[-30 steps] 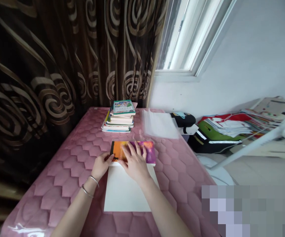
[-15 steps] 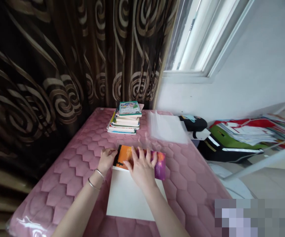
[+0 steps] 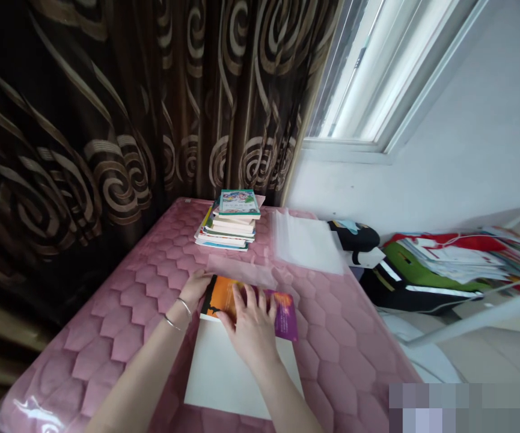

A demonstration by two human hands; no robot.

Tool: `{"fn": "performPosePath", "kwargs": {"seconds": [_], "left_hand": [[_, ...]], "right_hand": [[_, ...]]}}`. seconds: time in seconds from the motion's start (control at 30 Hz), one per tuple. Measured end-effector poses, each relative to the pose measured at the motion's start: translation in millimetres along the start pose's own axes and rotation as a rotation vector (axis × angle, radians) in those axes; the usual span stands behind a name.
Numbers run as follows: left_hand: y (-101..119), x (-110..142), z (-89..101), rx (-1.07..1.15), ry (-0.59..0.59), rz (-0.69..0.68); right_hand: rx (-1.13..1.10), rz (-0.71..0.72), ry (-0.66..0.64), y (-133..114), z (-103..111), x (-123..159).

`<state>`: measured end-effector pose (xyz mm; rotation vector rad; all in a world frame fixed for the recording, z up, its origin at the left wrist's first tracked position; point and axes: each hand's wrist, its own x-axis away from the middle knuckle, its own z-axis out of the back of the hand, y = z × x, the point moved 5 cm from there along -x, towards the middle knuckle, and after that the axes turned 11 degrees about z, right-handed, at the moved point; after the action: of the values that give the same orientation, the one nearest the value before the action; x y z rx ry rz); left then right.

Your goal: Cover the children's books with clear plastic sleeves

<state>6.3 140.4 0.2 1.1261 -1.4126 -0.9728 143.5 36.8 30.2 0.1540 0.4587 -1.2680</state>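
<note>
A book [image 3: 237,373] lies on the pink quilted mattress, its broad pale side facing up. Across its far end runs an orange and purple printed cover part [image 3: 287,316] with a black left edge. My right hand [image 3: 253,325] rests flat on this printed part, fingers spread. At the far left corner of the book, my left hand [image 3: 196,290] is closed, its bent fingertips partly hidden behind the edge. Two bracelets circle the left wrist. Just past the book lies a sheet of clear plastic film [image 3: 241,269]; whether the left fingers also touch it is unclear.
Farther back stands a stack of books [image 3: 230,225]. To its right lies a pile of clear plastic sheets [image 3: 307,240]. A patterned curtain [image 3: 119,120] hangs along the left and back. Beyond the mattress [image 3: 341,361], papers and a green-black bag [image 3: 415,264] sit on the right.
The view has shifted slightly. The book and both hands sit a little lower and farther left, and more clear film shows beyond the book. My right hand stays spread on the cover.
</note>
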Motion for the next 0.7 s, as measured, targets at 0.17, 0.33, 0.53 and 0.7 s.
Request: {"fn": "performPosePath", "kwargs": {"seconds": [0.17, 0.33, 0.53, 0.7], "left_hand": [[1, 7, 0.4, 0.128, -0.071, -0.002], [-4, 20, 5.7, 0.154, -0.054, -0.020], [-10, 36, 9.2, 0.075, -0.030, -0.065], [-14, 36, 9.2, 0.025, -0.016, -0.118]], "right_hand": [[0.002, 0.005, -0.016, -6, -1, 4], [0.000, 0.027, -0.036, -13, -3, 4], [0.001, 0.049, -0.063, -18, -5, 3], [-0.070, 0.095, -0.138, -6, 4, -4]]}}
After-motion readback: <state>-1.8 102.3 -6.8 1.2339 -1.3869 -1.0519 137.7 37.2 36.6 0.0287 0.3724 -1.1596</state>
